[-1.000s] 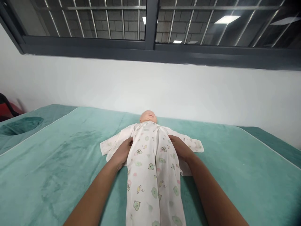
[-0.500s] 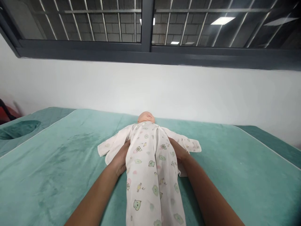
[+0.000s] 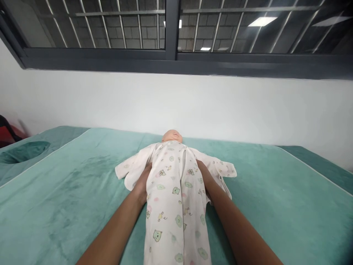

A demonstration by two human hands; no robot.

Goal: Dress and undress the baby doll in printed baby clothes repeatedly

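Note:
A baby doll (image 3: 172,135) lies face up on a green padded surface, its head toward the wall. A white jacket (image 3: 132,173) is on it, sleeves spread to both sides. White trousers (image 3: 171,206) with small green and yellow animal prints stretch from the doll's chest toward me, covering its body. My left hand (image 3: 142,183) is against the left edge of the trousers, its fingers hidden behind the cloth. On the opposite edge, my right hand (image 3: 203,171) reaches in between the trousers and the jacket, its fingers also out of sight.
The green velvety surface (image 3: 82,198) runs across the whole view, with a round hollow (image 3: 26,151) at the far left. Behind it rise a white wall (image 3: 176,99) and a barred window with a dark frame (image 3: 171,62). Something red and black (image 3: 8,134) stands at the left edge.
My right hand has moved slightly farther in toward the doll's head, and the jacket's right lower corner now spreads outward. The trouser legs have shifted a little left.

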